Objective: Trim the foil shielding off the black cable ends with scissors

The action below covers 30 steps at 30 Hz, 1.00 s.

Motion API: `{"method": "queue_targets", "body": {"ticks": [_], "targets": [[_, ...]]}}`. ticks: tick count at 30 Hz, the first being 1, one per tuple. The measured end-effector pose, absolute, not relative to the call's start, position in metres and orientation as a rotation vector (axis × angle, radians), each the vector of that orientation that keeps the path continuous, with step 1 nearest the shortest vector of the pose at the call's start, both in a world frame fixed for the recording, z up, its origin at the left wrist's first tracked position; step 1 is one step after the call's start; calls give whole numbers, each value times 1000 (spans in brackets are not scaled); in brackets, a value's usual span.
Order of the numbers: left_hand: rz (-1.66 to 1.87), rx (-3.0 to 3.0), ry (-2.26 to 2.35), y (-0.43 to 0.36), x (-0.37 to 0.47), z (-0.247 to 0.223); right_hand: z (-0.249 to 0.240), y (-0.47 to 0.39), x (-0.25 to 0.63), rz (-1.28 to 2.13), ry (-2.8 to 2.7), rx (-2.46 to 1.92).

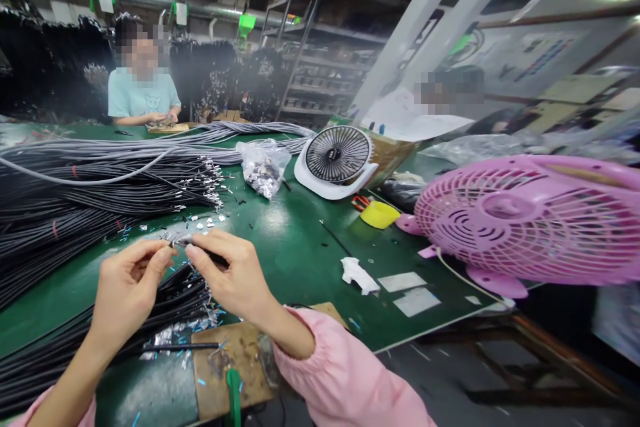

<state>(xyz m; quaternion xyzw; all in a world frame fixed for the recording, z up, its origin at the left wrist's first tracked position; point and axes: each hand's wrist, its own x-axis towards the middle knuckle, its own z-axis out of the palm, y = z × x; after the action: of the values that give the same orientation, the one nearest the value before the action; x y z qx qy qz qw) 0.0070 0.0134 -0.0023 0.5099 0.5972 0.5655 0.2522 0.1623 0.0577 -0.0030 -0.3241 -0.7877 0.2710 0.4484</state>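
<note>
My left hand (127, 290) is closed in a pinch at a cable end (173, 244), with its fingertips hiding most of it. Close against it, my right hand (237, 273) pinches a small grey metallic piece (185, 240); something dark shows under its curled fingers, too covered to name. The two hands nearly meet above the green table (280, 247). Below them lies a bundle of black cables (165, 313) with stripped, foil-wrapped ends and bits of blue. One black cable (195, 346) reaches onto a worn wooden board (215, 373) with a green-handled part (233, 390).
Black cables (125, 193) and grey cables (225, 133) cover the left. Beyond my hands sit a plastic bag of metal parts (264, 170), a white fan (330, 190) and a yellow piece (380, 215). A pink fan (505, 213) stands right. A co-worker (145, 93) sits opposite.
</note>
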Motion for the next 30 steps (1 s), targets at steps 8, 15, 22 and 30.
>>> {"method": "queue_targets", "body": {"ticks": [8,15,22,30], "targets": [[1246,1511,1417,13,-2,14,4,66,165,1032,-1823,-732],[1577,2174,1576,5,0,2,3,73,168,1540,-1709,-826],[1546,2535,1568,6,5,-5,5,70,167,1259,-1815,-904],[1507,2327,1762,5,17,-9,-17,66,163,220,-2038,-573]]}}
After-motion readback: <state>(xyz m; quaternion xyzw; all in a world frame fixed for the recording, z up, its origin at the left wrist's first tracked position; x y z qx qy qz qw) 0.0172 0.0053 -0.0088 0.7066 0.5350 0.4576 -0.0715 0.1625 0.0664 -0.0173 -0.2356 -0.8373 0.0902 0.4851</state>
